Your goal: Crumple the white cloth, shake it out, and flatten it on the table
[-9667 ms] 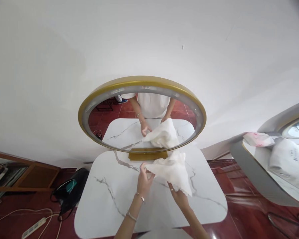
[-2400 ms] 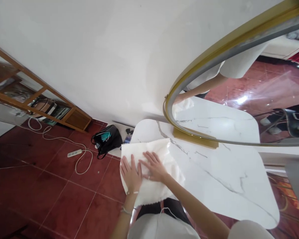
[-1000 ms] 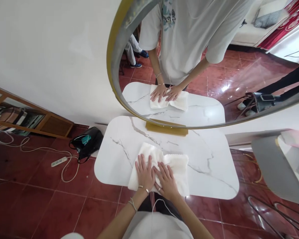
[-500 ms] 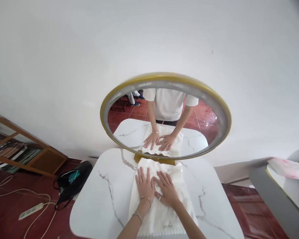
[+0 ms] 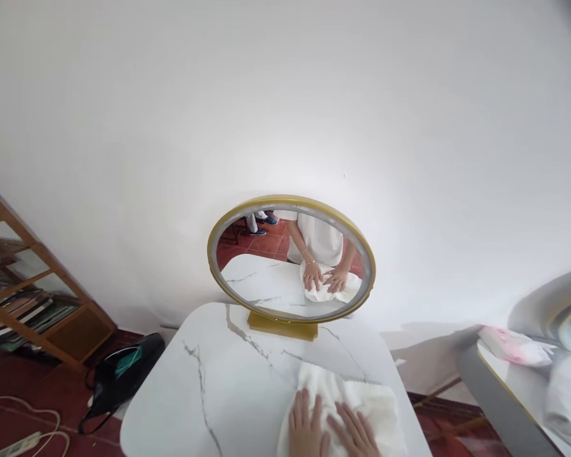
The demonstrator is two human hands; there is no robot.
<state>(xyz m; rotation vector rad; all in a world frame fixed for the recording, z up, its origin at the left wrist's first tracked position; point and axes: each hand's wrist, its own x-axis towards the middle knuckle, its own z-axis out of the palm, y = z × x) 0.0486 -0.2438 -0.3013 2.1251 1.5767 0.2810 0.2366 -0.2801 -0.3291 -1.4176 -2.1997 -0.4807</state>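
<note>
A white towel (image 5: 385, 412) lies spread and slightly rumpled on the right part of the marble-patterned table (image 5: 247, 393). My left hand (image 5: 307, 425) presses flat on its left side, fingers stretched forward. Beside it my right hand (image 5: 354, 428) rests flat on the towel too, with its fingers spread. Both wrists are cut off by the lower edge of the view. Beyond the towel stands an oval mirror (image 5: 292, 198) with a gold frame and a gold base (image 5: 283, 325); both hands and the towel show in its reflection.
At the left a wooden shelf (image 5: 52, 273) holds papers, and a black bag (image 5: 118, 381) sits on the red floor near a power strip (image 5: 21, 444). To the right, a second table (image 5: 499, 387) bears a pink-and-white packet (image 5: 514, 346). A white wall (image 5: 285, 101) rises behind.
Both hands and the towel have moved right and nearer to me across the table, away from the mirror base. The view has tilted up, and the mirror looks smaller.
</note>
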